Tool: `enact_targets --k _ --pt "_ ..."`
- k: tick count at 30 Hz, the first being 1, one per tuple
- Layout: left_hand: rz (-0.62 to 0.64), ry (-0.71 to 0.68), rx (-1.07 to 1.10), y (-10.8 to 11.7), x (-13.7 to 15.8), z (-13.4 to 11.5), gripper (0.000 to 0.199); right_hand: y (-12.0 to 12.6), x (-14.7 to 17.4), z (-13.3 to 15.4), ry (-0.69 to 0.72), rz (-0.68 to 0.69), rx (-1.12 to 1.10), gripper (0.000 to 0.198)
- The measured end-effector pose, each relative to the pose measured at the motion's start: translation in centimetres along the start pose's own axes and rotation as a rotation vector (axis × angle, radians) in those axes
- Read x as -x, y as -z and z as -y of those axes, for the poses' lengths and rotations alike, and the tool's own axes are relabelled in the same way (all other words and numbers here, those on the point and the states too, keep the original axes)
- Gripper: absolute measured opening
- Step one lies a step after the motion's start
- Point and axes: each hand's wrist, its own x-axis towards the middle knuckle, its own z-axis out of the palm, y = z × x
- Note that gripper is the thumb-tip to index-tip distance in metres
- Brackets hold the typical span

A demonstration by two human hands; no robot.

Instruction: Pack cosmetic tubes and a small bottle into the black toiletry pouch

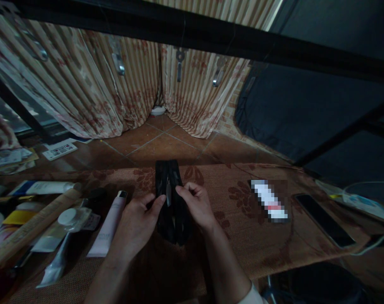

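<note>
A black pouch (pixel 181 223), which looks like a pencil case, stands upright on the cloth-covered table in front of me. Its long slit is parted, and a pale, narrow sliver shows within; I cannot make out what that is. My left hand (pixel 143 215) pinches the pouch's left edge between thumb and fingers. On the opposite edge, my right hand (pixel 198 206) grips the fabric with its fingers curled. Close to my left wrist lies a pale pink tube (pixel 107 230) with a dark cap.
Several tubes and bottles crowd the left side, with a wooden stick (pixel 36 226) across them. To the right are a blurred-out bright screen (pixel 269 202) and a black phone (pixel 325 219). A dark bar (pixel 192 29) with hanging metal hooks spans the view above the table.
</note>
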Motion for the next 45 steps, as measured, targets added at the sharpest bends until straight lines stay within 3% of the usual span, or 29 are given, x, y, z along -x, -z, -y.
enact_targets --k 26,38,45 --pt "0.028 -0.032 0.035 0.02 0.05 0.01 0.042 -0.06 0.06 0.11 0.008 -0.007 -0.008 0.046" --pt "-0.023 -0.039 0.034 -0.09 0.1 0.22 0.041 0.1 0.12 -0.31 0.063 -0.044 0.003 0.047" --pt "-0.045 -0.032 0.027 -0.1 0.82 -0.44 0.042 0.1 0.63 0.13 -0.039 -0.065 0.026 0.05"
